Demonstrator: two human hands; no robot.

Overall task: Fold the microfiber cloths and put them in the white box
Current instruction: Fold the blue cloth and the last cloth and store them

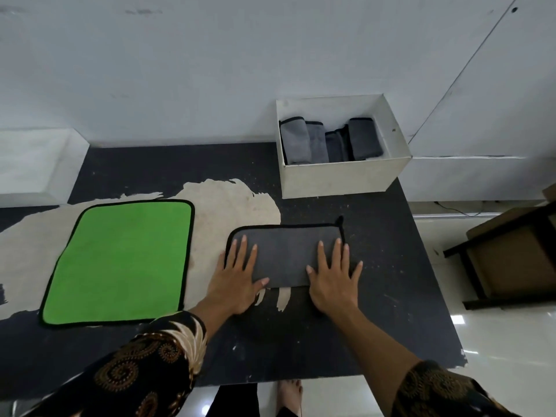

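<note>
A grey cloth (285, 251) with black edging lies folded in half on the dark table, right of centre. My left hand (239, 276) presses flat on its left end with straight fingers. My right hand (332, 276) lies flat on its right end, fingers spread. A green cloth (120, 260) with black edging is spread out flat to the left, untouched. The white box (343, 176) stands at the table's back right and holds several folded grey cloths (328, 139) upright.
The dark table (301, 341) has a worn pale patch under and beside the green cloth. A white wall runs behind. A dark-framed stand with a brown carton (511, 260) sits off the table's right edge. A bare foot shows below the front edge.
</note>
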